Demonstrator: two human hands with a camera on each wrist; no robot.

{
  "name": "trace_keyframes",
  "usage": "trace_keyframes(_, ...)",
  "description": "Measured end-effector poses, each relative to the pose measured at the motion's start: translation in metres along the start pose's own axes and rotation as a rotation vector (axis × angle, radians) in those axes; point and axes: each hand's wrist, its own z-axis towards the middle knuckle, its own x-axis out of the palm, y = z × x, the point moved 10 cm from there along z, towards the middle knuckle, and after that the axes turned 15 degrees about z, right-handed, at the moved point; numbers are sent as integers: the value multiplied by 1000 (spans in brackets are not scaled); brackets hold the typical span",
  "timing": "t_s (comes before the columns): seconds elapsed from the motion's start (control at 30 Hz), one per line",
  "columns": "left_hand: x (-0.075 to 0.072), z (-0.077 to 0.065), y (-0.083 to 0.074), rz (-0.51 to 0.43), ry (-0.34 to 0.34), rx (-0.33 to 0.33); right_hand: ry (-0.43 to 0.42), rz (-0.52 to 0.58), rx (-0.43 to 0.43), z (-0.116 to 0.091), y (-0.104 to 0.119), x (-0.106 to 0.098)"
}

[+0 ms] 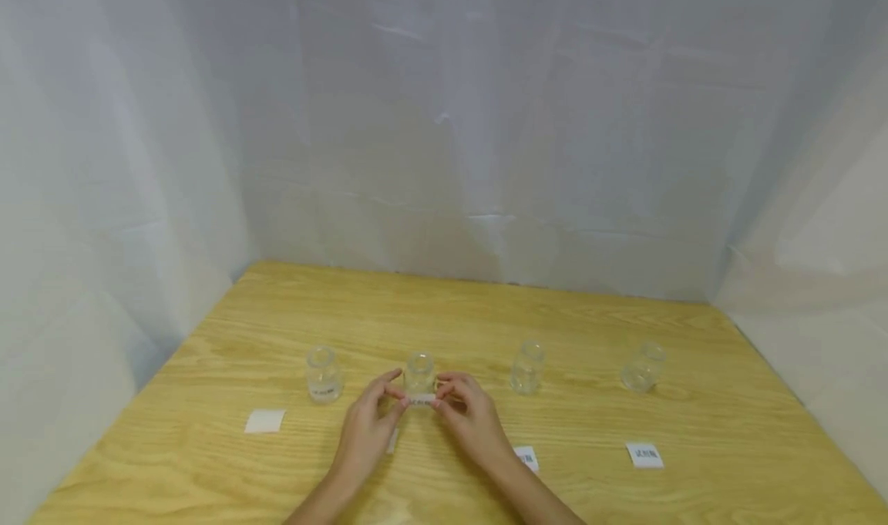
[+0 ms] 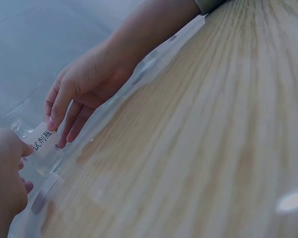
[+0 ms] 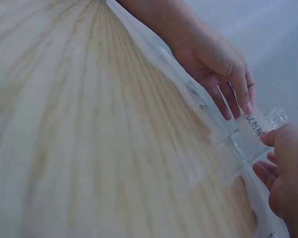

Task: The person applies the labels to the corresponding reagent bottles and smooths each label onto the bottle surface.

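A small white label (image 1: 421,399) printed with dark characters spans the front of a clear glass bottle (image 1: 419,365). My left hand (image 1: 365,426) pinches the label's left end between thumb and finger. At its right end, my right hand (image 1: 477,425) pinches it the same way. Both wrist views have the label (image 2: 41,141) lying against the bottle's side, with the bottle standing upright on the wooden table (image 1: 444,301). Fingers of both hands come close around the bottle, and its lower part is partly hidden behind the label.
Left of my hands stands another glass bottle (image 1: 323,375) bearing a label low on its side. Two more clear bottles, one nearer (image 1: 527,369) and one farther right (image 1: 643,369), stand in the row. White paper pieces lie in front: a blank one (image 1: 265,421) and a printed one (image 1: 645,455).
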Motion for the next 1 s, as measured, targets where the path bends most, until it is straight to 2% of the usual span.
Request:
trace_keyframes(0.23,10,2,2,-78,67,7,8,6,-2,1,-3,1)
trace_keyframes(0.4,12,4,4,-93,69,-4,11,-32,20,2,-7,1)
trace_keyframes(0.63,10,4,5,-105,51,-2,-11,-10,48,3,-9,2)
trace_keyframes(0.9,11,5,6,-96,39,-3,-47,0,46,2,26,5)
trace_keyframes(1.0,12,5,7,-95,28,-2,-71,8,52,2,27,4)
